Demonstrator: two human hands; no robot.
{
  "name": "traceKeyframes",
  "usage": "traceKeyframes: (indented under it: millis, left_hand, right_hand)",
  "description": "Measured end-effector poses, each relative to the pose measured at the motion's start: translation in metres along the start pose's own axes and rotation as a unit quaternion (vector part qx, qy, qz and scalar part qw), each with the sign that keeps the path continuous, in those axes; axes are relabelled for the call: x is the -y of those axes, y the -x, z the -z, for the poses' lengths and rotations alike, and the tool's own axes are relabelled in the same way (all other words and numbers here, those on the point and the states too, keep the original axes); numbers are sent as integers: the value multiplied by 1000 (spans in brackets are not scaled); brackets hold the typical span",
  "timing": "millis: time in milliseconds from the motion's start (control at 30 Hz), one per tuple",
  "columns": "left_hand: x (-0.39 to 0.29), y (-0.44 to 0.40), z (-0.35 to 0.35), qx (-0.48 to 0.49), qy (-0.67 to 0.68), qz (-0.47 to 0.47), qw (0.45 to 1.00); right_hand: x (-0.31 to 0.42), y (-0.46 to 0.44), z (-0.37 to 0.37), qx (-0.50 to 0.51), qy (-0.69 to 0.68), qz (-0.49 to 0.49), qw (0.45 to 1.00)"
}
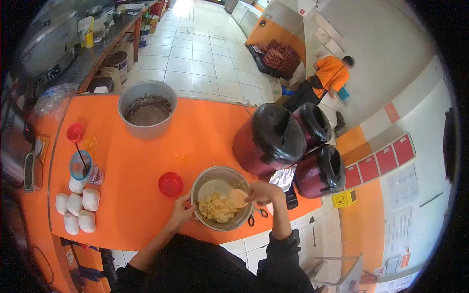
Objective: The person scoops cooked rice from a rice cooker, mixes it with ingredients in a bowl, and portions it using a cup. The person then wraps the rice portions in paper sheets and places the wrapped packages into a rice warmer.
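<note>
black top [200, 261] with creased black sleeves [281, 251]

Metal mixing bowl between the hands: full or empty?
Partly full: a yellowish, lumpy mass lies in the metal mixing bowl, with inner wall showing above it.

Location type: apparently a commercial kitchen. Indicators: bowl [222, 227] of food [215, 207] and large pot [146, 131] at an orange table [127, 205]; three bulky lidded urns [248, 149] at its end; cluttered side counter [106, 54]; tiled floor [195, 53]; printed sheets [400, 232] on the wall [432, 166].
</note>
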State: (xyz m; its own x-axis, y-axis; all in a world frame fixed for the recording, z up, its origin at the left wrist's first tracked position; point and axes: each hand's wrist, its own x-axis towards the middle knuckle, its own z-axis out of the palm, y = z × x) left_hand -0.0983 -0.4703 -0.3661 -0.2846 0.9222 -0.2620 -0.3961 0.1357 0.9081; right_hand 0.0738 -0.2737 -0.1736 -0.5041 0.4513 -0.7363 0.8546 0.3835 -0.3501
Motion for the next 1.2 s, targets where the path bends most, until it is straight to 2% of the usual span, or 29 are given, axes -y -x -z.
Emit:
traceKeyframes:
  millis: [33, 100, 133, 200, 267, 300, 333, 400, 467, 533, 567, 633, 667, 767, 867, 900, 967, 1033, 1067, 1133, 1200]
  left_hand:
    - [4, -1, 1, 3, 24, 6, 1000]
    - [-17, 0, -2, 5, -10, 54, 999]
    - [-24, 1, -3, 4, -27, 77, 997]
    - [-17, -2, -2, -7, -36, 49, 998]
    - [-12, 0, 0, -14, -32, 43, 998]
    - [-12, -1, -1, -17, -19, 46, 999]
    - [-12, -3, -1, -20, -6, 49, 999]
    - [-3, -9, 4, -11, -18, 26, 999]
    - [-3, -7, 3, -7, 1, 23, 1000]
    - [-20, -2, -3, -3, 44, 34, 998]
    - [-15, -3, -2, -6, 21, 36, 999]
    - [-4, -7, 1, -14, -26, 39, 999]
    - [-7, -3, -1, -9, -9, 43, 999]
    - [-14, 3, -1, -10, 26, 53, 998]
    - [-10, -4, 0, -15, 6, 56, 998]
    - [-13, -1, -3, -18, -7, 54, 998]
    - [-14, 0, -4, -23, 4, 43, 999]
    - [-3, -1, -3, -14, 44, 27, 999]
    - [1, -1, -2, -9, 20, 20, 1000]
    - [6, -2, 1, -9, -24, 4, 1000]
    - [2, 0, -7, -42, 13, 19, 999]
  right_hand:
    - [-20, -22, -1, 28, 19, -8, 999]
    - [-68, -78, -6, 85, 54, -24, 995]
    - [-62, -80, -7, 102, 69, 10, 992]
    - [-32, -92, -13, 139, 101, 80, 982]
    - [-27, -104, -54, 11, 97, 148, 984]
    - [-25, -106, -86, -129, 170, 230, 950]
    - [-22, -107, -112, -265, 238, 304, 884]
    - [44, -23, -121, -183, 272, 150, 933]
    - [61, 14, -137, -32, 353, 124, 927]
    - [13, -33, -183, -74, 322, 142, 933]
    - [-4, -49, -197, -95, 305, 149, 936]
    - [2, -43, -127, -52, 229, 102, 967]
    - [7, -36, -102, -31, 189, 79, 978]
    - [32, -13, -120, -86, 272, 159, 945]
    - [2, -55, -115, -82, 221, 182, 955]
    - [-2, -57, -103, -19, 247, 165, 955]
    - [-8, -62, -111, -38, 198, 164, 966]
    - [-31, -79, -135, -107, 177, 187, 960]
    - [-27, -80, -132, -102, 183, 175, 962]
    - [14, -48, -89, -18, 208, 119, 971]
    - [61, -6, -48, 41, 226, 64, 971]
